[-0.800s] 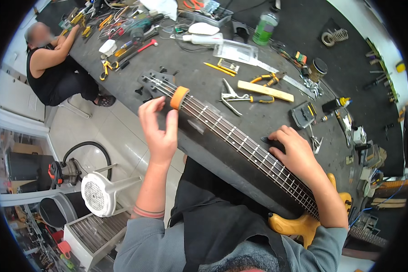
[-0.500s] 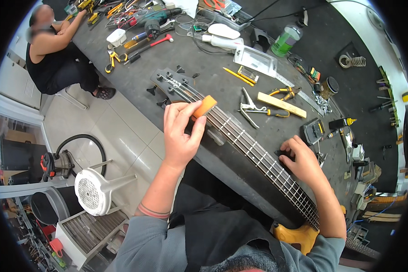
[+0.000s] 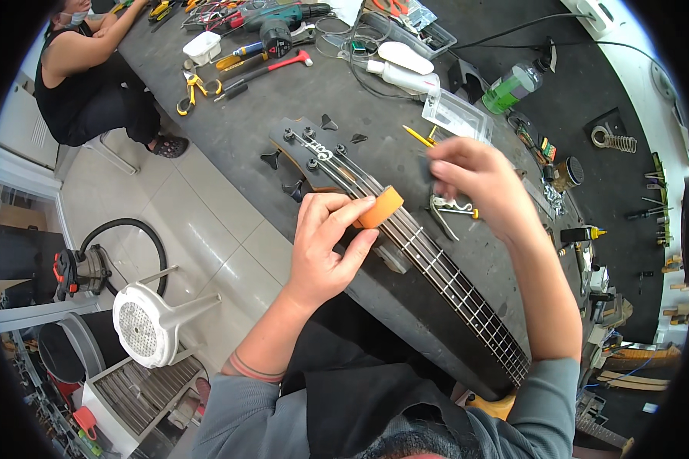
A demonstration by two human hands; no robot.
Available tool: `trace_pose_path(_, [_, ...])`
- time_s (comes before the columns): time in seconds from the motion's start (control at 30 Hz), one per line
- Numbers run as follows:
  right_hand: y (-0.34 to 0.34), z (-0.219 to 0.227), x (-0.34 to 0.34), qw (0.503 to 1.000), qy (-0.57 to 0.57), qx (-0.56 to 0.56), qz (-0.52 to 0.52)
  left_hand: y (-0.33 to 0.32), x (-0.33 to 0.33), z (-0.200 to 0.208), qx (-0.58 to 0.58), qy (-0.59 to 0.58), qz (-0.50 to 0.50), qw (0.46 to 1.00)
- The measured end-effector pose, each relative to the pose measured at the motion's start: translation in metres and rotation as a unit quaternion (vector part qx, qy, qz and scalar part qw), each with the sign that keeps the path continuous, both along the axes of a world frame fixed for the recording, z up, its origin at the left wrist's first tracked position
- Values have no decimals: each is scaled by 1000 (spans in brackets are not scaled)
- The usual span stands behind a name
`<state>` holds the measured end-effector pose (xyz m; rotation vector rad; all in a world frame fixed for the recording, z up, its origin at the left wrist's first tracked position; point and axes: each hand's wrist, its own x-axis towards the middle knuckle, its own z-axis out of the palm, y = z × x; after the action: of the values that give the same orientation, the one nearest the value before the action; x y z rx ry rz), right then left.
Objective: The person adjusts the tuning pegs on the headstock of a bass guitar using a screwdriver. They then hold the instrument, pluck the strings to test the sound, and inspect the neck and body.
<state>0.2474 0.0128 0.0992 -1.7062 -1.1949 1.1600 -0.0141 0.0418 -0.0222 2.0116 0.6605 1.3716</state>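
A bass guitar lies diagonally, its dark fretted neck [image 3: 452, 284] running from the headstock [image 3: 314, 153] at the far left down to the yellowish body [image 3: 488, 405] near my lap. My left hand [image 3: 325, 245] pinches an orange block [image 3: 381, 208] between thumb and fingers, resting it on the strings close to the headstock. Right of the neck, above the bench, my right hand [image 3: 478, 180] is raised with its fingers drawn together. A small dark piece seems to be at its fingertips, but motion blur hides what it is. Below that hand lies a silver clamp-like tool [image 3: 445, 216].
Across the dark bench [image 3: 283, 99] lie a red-headed hammer [image 3: 275, 67], yellow-handled pliers [image 3: 191, 92], a drill [image 3: 277, 34], a clear plastic tray [image 3: 459, 116] and a green spray bottle [image 3: 509, 88]. A person [image 3: 92, 84] sits at far left. A white stool [image 3: 145, 325] stands on the floor.
My right hand has risen from beside the neck's middle toward the far tools, now covering some of them. The left still pinches the orange block. The view has shifted slightly.
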Motion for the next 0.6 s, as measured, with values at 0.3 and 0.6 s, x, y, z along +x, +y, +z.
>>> trace_pose_path(0.3, [65,-23,-31,997,44,-32,53,3,-1,0,-2,2,-5,1000])
trace_pose_path(0.6, [71,-22,-43,997,26,-37,68,4,-2,-3,-5,3,-10,1000])
